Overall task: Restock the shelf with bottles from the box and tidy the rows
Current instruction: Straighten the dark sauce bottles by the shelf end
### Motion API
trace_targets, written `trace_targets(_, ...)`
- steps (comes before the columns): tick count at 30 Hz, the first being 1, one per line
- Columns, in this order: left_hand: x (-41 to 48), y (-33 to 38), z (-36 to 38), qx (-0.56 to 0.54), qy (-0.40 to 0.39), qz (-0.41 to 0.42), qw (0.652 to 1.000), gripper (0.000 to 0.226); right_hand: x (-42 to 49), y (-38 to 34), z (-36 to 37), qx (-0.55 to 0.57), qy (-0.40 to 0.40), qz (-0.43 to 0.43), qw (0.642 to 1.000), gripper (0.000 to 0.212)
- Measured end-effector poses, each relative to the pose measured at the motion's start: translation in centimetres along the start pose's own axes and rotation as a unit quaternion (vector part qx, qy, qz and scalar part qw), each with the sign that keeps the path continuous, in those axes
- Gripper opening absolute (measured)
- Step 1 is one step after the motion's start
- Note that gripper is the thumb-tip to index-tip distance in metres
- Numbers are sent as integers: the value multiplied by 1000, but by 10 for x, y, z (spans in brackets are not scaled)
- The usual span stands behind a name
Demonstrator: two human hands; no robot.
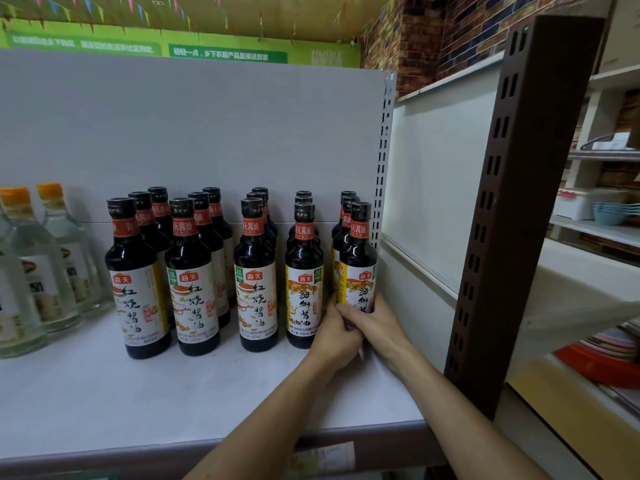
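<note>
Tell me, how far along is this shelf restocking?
Done: five rows of dark sauce bottles stand three deep on the shelf. In hand: the left hand and right hand grip the front bottle of the rightmost row. Left: room shows along the shelf's front, so more could fit; the box is out of view.

Brick wall [415, 39], green banner [228, 55]

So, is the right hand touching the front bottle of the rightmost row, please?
Touching. The head view shows the right hand wrapped round the base of the rightmost front bottle.
</note>
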State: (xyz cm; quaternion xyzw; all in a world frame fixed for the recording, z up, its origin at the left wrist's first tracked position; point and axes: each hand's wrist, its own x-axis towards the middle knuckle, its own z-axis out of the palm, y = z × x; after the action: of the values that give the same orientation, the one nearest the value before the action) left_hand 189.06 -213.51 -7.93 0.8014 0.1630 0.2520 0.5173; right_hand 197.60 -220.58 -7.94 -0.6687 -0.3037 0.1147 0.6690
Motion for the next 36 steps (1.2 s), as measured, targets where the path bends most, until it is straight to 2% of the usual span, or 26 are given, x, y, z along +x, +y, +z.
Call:
trace_targets(4, 1, 0, -1, -6, -1, -5, 1000, 67, 3, 5, -1, 0, -5, 5, 1000, 64)
trace_targets(9, 1, 0, -3, -2, 0, 0, 1000, 67, 6, 8, 0, -6, -3, 9, 1000, 53)
trace_targets(15, 0, 0, -5, -5, -9, -14, 1000, 66, 7, 10, 1, -32, -2, 10, 999, 59)
trace_targets(22, -1, -1, -4, 23, -10, -12, 1000, 52, 8, 16, 2, -111, 20, -12, 994, 75)
trace_targets(33, -4, 3, -6, 22, -20, -4, 1000, 58, 9, 12, 1, -117, 5, -10, 993, 87)
trace_targets(36, -6, 6, -7, 21, -23, 3, 1000, 61, 5, 9, -1, -122, -4, 7, 992, 78)
